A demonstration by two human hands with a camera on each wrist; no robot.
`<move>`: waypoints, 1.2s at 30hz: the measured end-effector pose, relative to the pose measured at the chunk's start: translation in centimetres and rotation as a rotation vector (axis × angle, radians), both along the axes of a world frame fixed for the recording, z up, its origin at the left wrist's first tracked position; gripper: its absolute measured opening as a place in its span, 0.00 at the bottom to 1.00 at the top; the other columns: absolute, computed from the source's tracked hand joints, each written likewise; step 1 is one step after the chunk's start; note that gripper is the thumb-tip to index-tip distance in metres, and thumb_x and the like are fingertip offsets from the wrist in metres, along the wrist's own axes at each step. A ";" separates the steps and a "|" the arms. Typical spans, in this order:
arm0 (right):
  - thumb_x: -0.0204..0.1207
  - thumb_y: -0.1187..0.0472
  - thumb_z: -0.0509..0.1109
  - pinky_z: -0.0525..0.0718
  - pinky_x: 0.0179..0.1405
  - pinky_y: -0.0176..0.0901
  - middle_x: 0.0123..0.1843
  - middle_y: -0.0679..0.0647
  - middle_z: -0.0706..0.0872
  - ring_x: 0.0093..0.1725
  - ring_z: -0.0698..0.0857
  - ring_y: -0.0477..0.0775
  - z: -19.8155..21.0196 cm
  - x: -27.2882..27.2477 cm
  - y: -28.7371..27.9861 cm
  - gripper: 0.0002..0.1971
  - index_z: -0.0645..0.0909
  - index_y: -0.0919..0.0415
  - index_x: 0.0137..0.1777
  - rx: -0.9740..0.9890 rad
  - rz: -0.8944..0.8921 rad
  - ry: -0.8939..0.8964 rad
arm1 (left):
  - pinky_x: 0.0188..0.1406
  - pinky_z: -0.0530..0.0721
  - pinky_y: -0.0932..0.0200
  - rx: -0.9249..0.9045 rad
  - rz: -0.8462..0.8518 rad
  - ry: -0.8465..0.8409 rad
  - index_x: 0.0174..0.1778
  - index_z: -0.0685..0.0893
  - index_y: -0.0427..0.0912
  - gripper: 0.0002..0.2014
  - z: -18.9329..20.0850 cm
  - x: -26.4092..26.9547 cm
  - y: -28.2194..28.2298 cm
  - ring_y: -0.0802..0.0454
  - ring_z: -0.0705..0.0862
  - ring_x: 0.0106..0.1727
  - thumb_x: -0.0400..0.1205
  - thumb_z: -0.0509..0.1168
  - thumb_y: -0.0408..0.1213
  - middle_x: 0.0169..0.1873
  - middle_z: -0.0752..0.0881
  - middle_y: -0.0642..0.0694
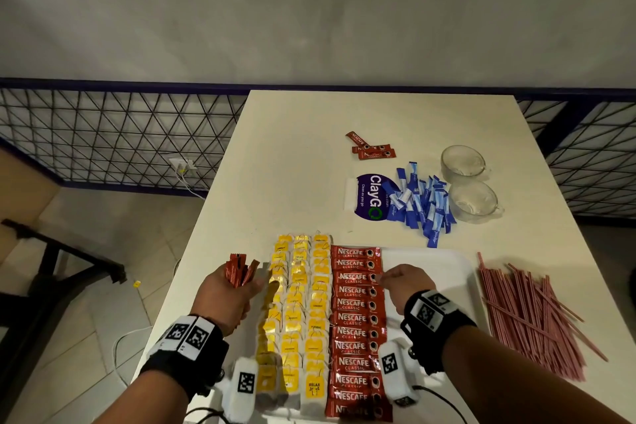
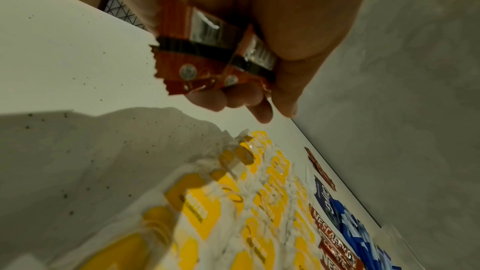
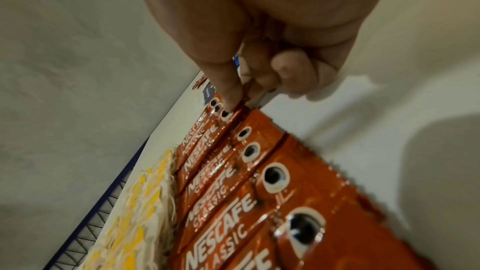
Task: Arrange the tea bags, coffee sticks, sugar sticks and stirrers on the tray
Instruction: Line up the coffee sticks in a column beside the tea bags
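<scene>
At the lower middle of the head view sits your white tray [image 1: 430,256], with three columns of yellow tea bags [image 1: 299,303] filling its left part and a column of red coffee sticks [image 1: 356,320] laid side by side just right of them. Your left hand [image 1: 225,293] hangs over the table's left edge beside the tea bags, fingers curled round a bunch of coffee sticks [image 1: 239,272] that stand up out of the fist. Your right hand [image 1: 406,282] pinches the right end of one coffee stick in the column, thumb and fingertip closed narrowly on it, the other fingers tucked in. Right of the tray lies a loose heap of pink stirrers [image 1: 530,317]. Above the tray, toward the upper right, are a pile of blue sugar sticks [image 1: 420,203], three more coffee sticks [image 1: 370,146], a blue sticker [image 1: 368,196] and two glass cups [image 1: 469,182].
</scene>
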State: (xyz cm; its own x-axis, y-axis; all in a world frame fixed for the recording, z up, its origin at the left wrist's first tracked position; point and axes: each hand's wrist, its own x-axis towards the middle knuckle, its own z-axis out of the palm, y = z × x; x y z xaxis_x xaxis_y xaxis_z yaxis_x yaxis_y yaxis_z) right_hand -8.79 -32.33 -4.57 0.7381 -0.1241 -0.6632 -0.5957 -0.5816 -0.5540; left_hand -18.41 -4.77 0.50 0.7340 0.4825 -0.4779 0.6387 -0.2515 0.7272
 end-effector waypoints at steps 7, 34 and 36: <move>0.76 0.47 0.71 0.86 0.55 0.51 0.44 0.54 0.88 0.49 0.86 0.59 0.5 0.4 0.2 0.13 0.78 0.51 0.34 -0.094 0.092 -0.006 | 0.17 0.74 0.60 0.022 -0.017 0.000 0.39 0.78 0.40 0.11 0.2 -0.1 0.0 0.49 0.75 0.18 0.77 0.73 0.39 0.21 0.80 0.40; 0.76 0.44 0.71 0.79 0.44 0.39 0.44 0.44 0.87 0.45 0.85 0.46 5.4 -0.4 2.5 0.10 0.83 0.49 0.45 0.230 0.368 -0.321 | 0.17 0.75 0.63 -0.200 -0.322 -0.038 0.37 0.79 0.39 0.09 2.8 1.0 -3.2 0.54 0.76 0.16 0.74 0.75 0.31 0.18 0.80 0.47; 0.74 0.46 0.74 0.82 0.47 0.40 0.44 0.44 0.88 0.45 0.86 0.43 6.7 -1.0 3.8 0.05 0.85 0.45 0.46 0.392 0.497 -0.347 | 0.20 0.76 0.62 -0.235 -0.418 -0.046 0.36 0.79 0.40 0.11 3.1 1.7 -4.5 0.53 0.76 0.17 0.73 0.76 0.32 0.18 0.80 0.47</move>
